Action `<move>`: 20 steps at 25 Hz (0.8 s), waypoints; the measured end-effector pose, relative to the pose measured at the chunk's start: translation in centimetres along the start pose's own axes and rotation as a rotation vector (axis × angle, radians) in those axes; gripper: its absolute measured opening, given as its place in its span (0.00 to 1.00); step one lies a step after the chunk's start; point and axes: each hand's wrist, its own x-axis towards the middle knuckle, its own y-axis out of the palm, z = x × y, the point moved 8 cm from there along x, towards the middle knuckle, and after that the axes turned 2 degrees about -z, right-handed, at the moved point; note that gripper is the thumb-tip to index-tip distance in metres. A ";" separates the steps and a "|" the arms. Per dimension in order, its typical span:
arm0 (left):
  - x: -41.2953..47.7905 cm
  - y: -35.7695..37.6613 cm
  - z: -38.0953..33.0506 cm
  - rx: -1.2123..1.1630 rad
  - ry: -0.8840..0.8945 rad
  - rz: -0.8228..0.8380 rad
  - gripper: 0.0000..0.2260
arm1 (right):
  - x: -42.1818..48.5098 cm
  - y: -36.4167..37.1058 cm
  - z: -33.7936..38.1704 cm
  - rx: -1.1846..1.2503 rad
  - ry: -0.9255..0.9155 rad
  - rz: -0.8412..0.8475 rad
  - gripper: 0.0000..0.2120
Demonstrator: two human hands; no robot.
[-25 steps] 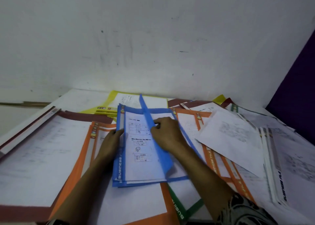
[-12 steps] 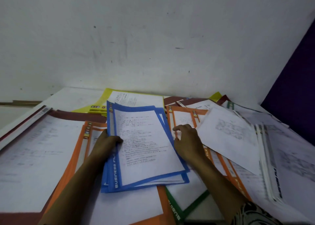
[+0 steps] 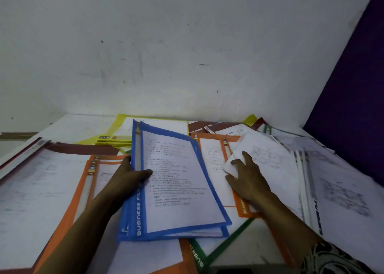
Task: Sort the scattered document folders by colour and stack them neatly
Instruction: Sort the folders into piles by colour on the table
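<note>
A stack of blue folders with printed sheets is tilted up in the middle of the table. My left hand grips its left spine, thumb across the top sheet. My right hand lies to the right on an orange folder, fingers lifting the near corner of a loose white sheet. More orange folders lie at the left, under the blue stack. A green-edged folder pokes out in front. Yellow folders lie at the back.
A dark red folder with a white sheet covers the left side. White folders and papers are piled at the right. More dark red folders lie at the back near the white wall. A purple panel stands at the right.
The open blue cover was closed and the blue stack lifted and tilted in my left hand. My right hand left the blue folders and moved right onto the loose white sheet.
</note>
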 end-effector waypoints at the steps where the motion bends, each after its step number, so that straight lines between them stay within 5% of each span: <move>1: -0.1 0.4 0.0 0.080 0.012 -0.012 0.31 | -0.2 0.2 -0.2 0.049 -0.011 0.007 0.30; 3: -0.7 1.2 0.0 0.358 0.044 -0.030 0.39 | -0.5 0.4 -0.4 0.124 -0.050 0.006 0.36; 8: -1.9 1.5 -1.3 0.900 0.114 -0.108 0.42 | -0.3 -0.5 -2.0 0.150 -0.017 -0.058 0.48; 12: -2.4 4.2 -3.0 0.819 0.195 -0.066 0.38 | 0.1 0.2 -3.5 0.015 0.040 0.007 0.42; 16: -3.6 8.9 -4.2 0.679 0.257 0.047 0.37 | 0.0 0.0 -2.6 -0.116 -0.053 0.008 0.23; 20: -5.1 12.7 -5.4 0.547 0.295 0.118 0.37 | -0.5 -4.1 -2.2 0.173 0.049 -0.045 0.13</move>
